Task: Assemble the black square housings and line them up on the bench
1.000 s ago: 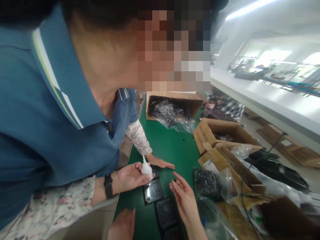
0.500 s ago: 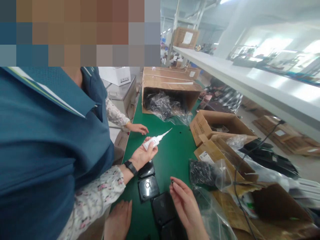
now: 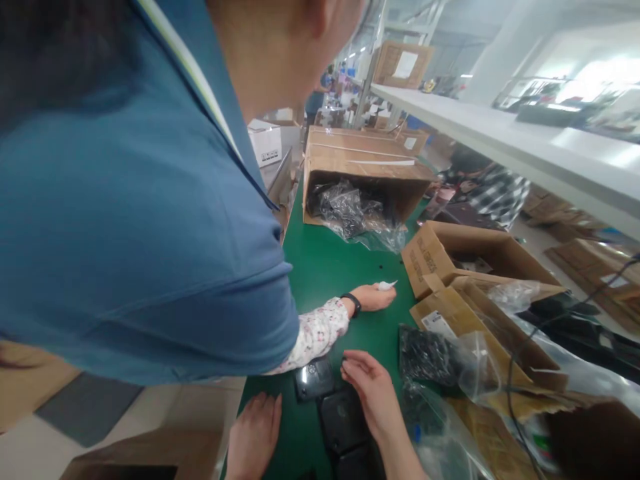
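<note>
Rests the left hand flat on the green counter, left of the black cases, with fingers extended, holding nothing, perhaps for support. Seems to pinch a tiny dark piece, only by fingertips of the right hand, near the right side of the cases, probably because of its small size.

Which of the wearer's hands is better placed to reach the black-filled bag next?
Probably the right hand: it is nearer the bag; the left hand lies across the black cases from it.

Right hand near glossy black cases
</note>
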Action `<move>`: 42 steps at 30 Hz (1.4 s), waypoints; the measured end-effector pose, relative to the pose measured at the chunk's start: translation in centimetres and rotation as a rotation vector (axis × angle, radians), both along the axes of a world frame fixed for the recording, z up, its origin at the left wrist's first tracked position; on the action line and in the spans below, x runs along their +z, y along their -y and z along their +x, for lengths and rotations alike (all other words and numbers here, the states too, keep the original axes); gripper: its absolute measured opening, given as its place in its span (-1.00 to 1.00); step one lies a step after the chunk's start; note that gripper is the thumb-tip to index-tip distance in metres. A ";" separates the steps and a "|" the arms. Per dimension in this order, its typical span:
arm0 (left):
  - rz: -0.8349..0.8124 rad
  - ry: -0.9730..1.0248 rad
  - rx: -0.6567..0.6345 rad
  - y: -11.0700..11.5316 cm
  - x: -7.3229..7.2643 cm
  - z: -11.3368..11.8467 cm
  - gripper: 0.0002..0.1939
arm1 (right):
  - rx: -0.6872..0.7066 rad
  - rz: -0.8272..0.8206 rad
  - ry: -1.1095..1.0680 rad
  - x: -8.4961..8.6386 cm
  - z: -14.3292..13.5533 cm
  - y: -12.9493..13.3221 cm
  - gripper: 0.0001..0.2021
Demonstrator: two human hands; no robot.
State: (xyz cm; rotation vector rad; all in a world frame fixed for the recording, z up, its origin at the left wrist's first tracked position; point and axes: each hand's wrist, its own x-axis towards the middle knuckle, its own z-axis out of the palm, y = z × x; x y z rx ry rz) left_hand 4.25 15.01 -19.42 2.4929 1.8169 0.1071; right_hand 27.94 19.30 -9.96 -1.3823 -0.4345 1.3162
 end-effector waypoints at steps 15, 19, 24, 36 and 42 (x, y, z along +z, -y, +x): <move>0.006 -0.007 -0.056 -0.3 0.9 0.3 -0.60 | 0.479 0.133 0.784 -3.8 -5.0 -6.9 -0.87; 0.034 0.091 0.005 0.0 0.8 0.3 -0.59 | 0.604 0.159 0.830 -3.9 -5.4 -7.4 -0.87; -0.014 0.361 0.205 -1.5 0.6 0.3 -0.53 | 0.663 0.151 0.878 -4.0 -5.2 -7.7 -0.87; -0.406 0.794 0.333 -13.7 1.7 3.6 -0.49 | 0.803 0.135 1.053 -3.2 -5.9 -8.3 -0.82; -0.474 0.791 0.385 -14.2 2.1 4.1 -0.52 | 0.852 0.158 1.121 -2.6 -6.1 -8.6 -0.80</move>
